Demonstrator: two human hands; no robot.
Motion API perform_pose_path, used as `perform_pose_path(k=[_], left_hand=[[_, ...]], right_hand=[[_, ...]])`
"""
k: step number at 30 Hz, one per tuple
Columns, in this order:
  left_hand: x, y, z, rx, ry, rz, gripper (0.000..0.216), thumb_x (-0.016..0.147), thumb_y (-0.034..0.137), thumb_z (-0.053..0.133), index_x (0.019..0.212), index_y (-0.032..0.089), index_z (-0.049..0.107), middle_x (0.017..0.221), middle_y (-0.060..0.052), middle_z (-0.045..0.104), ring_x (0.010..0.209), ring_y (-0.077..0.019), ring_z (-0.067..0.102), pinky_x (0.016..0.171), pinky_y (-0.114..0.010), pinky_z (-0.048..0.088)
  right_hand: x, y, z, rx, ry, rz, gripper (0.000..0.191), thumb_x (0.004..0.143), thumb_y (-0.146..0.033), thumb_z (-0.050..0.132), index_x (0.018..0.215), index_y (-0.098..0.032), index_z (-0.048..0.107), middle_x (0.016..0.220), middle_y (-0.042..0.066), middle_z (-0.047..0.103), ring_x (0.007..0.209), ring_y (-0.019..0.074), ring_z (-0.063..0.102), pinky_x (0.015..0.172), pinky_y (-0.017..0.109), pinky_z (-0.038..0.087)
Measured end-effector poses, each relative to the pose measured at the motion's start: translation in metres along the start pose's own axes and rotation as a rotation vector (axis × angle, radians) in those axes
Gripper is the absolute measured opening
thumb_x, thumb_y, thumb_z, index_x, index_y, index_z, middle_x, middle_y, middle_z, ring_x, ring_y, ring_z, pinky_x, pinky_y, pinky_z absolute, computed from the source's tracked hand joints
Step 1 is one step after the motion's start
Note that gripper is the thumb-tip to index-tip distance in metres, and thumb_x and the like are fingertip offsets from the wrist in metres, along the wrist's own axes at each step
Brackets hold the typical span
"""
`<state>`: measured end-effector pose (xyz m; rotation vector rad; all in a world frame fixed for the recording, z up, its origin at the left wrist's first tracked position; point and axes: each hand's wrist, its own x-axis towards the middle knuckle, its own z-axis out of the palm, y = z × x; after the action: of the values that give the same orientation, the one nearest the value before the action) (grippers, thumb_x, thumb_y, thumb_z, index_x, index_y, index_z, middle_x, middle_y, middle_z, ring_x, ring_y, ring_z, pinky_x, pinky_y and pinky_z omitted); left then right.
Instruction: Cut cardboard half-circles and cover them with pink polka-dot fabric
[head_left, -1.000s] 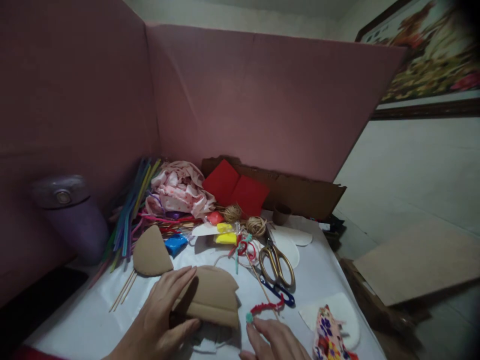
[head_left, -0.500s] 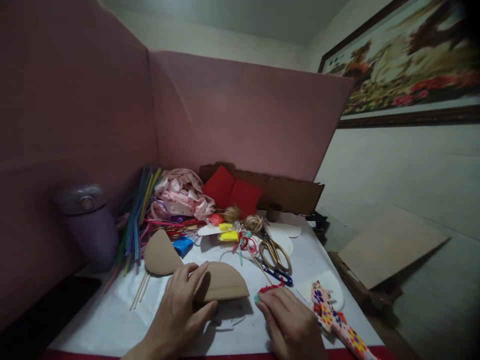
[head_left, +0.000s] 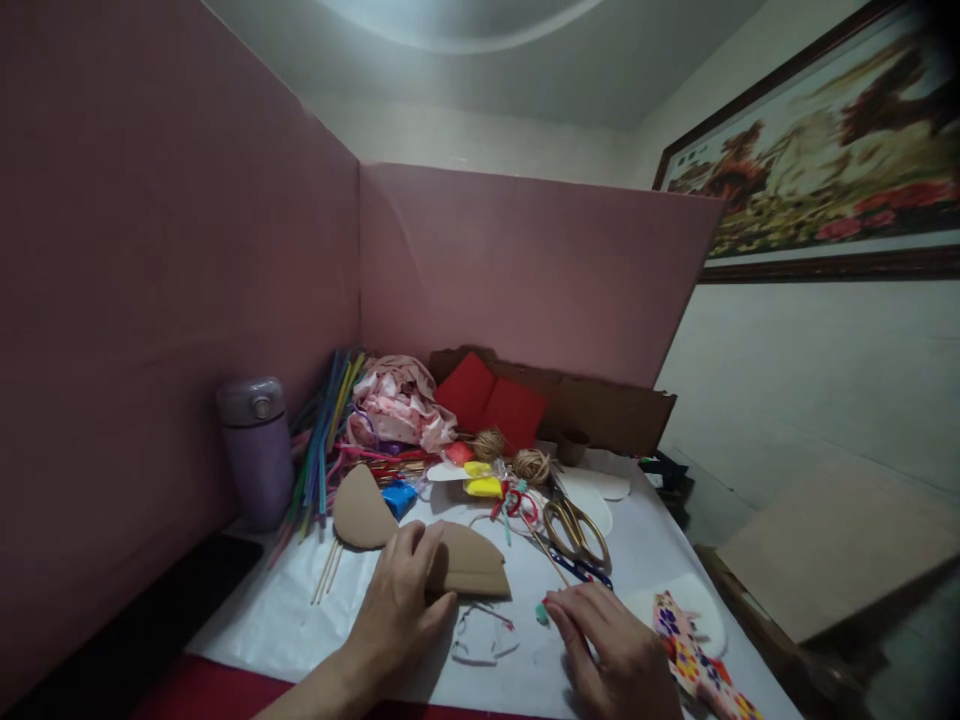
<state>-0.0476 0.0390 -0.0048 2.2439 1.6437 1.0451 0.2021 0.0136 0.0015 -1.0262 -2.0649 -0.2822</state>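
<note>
My left hand (head_left: 401, 605) is closed on the left end of a folded cardboard piece (head_left: 472, 562) with a rounded top, thumb in front and fingers over it. Low on the right, my right hand (head_left: 619, 650) pinches a small teal piece (head_left: 541, 612) with a trace of red beside it; its kind cannot be made out. A thin wooden stick (head_left: 547, 555) slants down towards the right fingertips, and whether they touch is unclear. Between the hands, thin whitish loops (head_left: 484, 640) lie on the white sheet (head_left: 300, 640). Another rounded cardboard piece (head_left: 361, 508) lies left of the held one.
Gold-handled scissors (head_left: 576, 530) and a dark blue tool (head_left: 581, 568) lie beyond my right hand. A floral cloth piece (head_left: 694, 655) is at the right. Twine balls (head_left: 531, 465), red sheets (head_left: 491, 400), pink cloth (head_left: 401, 400), pipe cleaners (head_left: 330, 420) and a purple bottle (head_left: 259, 460) stand behind.
The view has shifted, so the scene sits further right and lower. The red strip at my right fingertips is now mostly hidden. My left hand stays on the cardboard.
</note>
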Motion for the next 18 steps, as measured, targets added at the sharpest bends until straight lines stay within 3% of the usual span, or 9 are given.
perform_pose_path(k=[8, 13, 18], left_hand=[[0.0003, 0.0033, -0.0053, 0.149, -0.122, -0.005, 0.035, 0.07, 0.022, 0.065, 0.104, 0.025, 0.063, 0.114, -0.009, 0.061, 0.106, -0.0298, 0.053, 0.088, -0.045, 0.042], [0.0009, 0.0038, -0.0079, 0.108, -0.127, -0.02, 0.048, 0.066, 0.028, 0.073, 0.112, 0.026, 0.06, 0.128, -0.012, 0.055, 0.117, -0.0327, 0.046, 0.096, -0.049, 0.038], [0.0024, 0.003, -0.0053, 0.096, -0.153, 0.014, 0.04, 0.073, 0.022, 0.065, 0.113, 0.021, 0.061, 0.128, -0.013, 0.056, 0.117, -0.0302, 0.047, 0.098, -0.048, 0.038]], right_hand=[[-0.0031, 0.0088, 0.003, -0.027, 0.018, -0.134, 0.015, 0.09, -0.018, 0.049, 0.092, -0.019, 0.063, 0.077, 0.005, 0.067, 0.072, 0.0172, 0.065, 0.065, 0.026, 0.051], [-0.0029, 0.0057, 0.0024, 0.007, 0.021, -0.076, 0.019, 0.092, -0.02, 0.046, 0.09, -0.019, 0.064, 0.077, 0.005, 0.067, 0.071, 0.018, 0.065, 0.064, 0.027, 0.051], [-0.0003, 0.0029, -0.0005, 0.032, -0.003, -0.105, 0.017, 0.091, -0.019, 0.047, 0.089, -0.019, 0.064, 0.075, 0.005, 0.066, 0.068, 0.0174, 0.064, 0.061, 0.025, 0.05]])
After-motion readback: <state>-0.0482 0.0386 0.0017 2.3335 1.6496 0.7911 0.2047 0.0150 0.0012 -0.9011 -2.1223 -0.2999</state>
